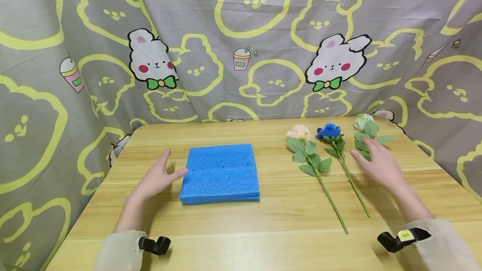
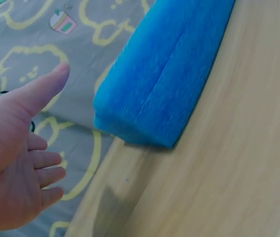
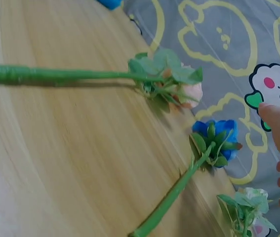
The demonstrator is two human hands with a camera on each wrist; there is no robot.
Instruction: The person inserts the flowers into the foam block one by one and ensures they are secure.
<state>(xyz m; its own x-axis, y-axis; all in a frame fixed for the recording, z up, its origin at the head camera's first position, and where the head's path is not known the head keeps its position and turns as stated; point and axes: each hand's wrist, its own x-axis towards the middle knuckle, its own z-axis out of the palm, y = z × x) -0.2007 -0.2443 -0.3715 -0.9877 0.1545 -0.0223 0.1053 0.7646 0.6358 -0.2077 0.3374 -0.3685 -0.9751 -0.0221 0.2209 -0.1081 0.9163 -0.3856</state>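
A blue foam block (image 1: pixel 220 175) with small holes in its top lies left of the table's middle. My left hand (image 1: pixel 156 181) is held beside its left edge, fingers and thumb spread; the left wrist view shows this hand (image 2: pixel 11 158) apart from the block (image 2: pixel 159 74). To the right lie three artificial flowers: a pale pink one (image 1: pixel 299 133), a blue one (image 1: pixel 329 131) and a white one (image 1: pixel 363 122). Over the white flower's stem hovers my right hand (image 1: pixel 382 168), its fingers extended and holding nothing. It hides most of that stem.
The wooden table (image 1: pixel 226 237) ends at a grey curtain (image 1: pixel 203 20) with yellow outlines and rabbit prints, hanging behind and at both sides. The pink and blue flowers' green stems point toward the front edge. A black camera mount sits on each wrist.
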